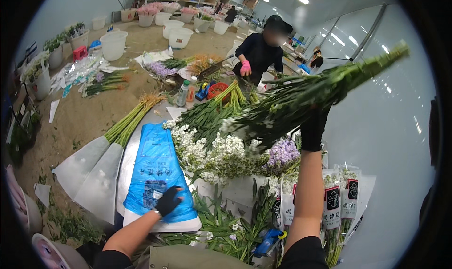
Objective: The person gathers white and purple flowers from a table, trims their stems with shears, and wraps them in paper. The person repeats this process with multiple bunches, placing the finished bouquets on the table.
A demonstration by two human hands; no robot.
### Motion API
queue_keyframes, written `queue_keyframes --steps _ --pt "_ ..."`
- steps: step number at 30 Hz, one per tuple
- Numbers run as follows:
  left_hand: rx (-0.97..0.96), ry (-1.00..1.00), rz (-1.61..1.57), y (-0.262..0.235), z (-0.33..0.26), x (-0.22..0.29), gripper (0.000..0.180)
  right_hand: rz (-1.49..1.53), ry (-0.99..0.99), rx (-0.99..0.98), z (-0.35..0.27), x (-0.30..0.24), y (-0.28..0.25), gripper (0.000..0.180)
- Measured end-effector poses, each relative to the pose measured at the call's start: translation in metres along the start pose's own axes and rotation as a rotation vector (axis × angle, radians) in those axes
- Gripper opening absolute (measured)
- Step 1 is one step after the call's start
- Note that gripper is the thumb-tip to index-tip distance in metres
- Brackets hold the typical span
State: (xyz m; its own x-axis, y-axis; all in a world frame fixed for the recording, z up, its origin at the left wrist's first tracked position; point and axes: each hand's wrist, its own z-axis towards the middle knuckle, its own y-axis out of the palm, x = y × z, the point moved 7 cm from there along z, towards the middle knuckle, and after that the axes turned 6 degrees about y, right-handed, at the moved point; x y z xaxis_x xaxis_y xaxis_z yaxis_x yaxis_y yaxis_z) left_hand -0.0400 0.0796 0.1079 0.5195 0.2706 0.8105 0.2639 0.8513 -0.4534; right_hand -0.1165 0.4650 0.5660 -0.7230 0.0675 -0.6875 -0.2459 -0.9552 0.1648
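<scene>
My right hand [314, 130], in a black glove, is raised and closed around a large bunch of leafy green stems [325, 88]. The cut ends point to the upper right; white blooms hang at the lower left end, slightly blurred. My left hand [168, 201], also black-gloved, rests with fingers apart on a stack of blue-printed plastic sleeves [159, 158]. Beyond the sleeves, a heap of white stock flowers [226, 151] covers the table, with a lilac flower head [282, 152] beside it. Stripped leaves [221, 217] are strewn in front of me.
Wrapped bouquets [332, 198] lie at the right. Paper-wrapped stems [125, 123] stick out on the left. A blue tool [269, 242], a red basket [218, 91] and bottles [182, 94] are on the table. A co-worker [263, 48] stands opposite; white buckets [114, 45] stand on the floor.
</scene>
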Motion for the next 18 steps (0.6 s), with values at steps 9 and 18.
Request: queue_keyframes --steps 9,18 --pt "-0.043 -0.222 -1.732 0.032 0.106 0.196 0.083 -0.634 -0.005 0.006 -0.244 0.054 0.025 0.027" --pt "0.45 -0.377 -1.79 0.007 0.05 0.037 0.047 -0.367 0.557 -0.271 -0.476 0.208 0.106 0.047"
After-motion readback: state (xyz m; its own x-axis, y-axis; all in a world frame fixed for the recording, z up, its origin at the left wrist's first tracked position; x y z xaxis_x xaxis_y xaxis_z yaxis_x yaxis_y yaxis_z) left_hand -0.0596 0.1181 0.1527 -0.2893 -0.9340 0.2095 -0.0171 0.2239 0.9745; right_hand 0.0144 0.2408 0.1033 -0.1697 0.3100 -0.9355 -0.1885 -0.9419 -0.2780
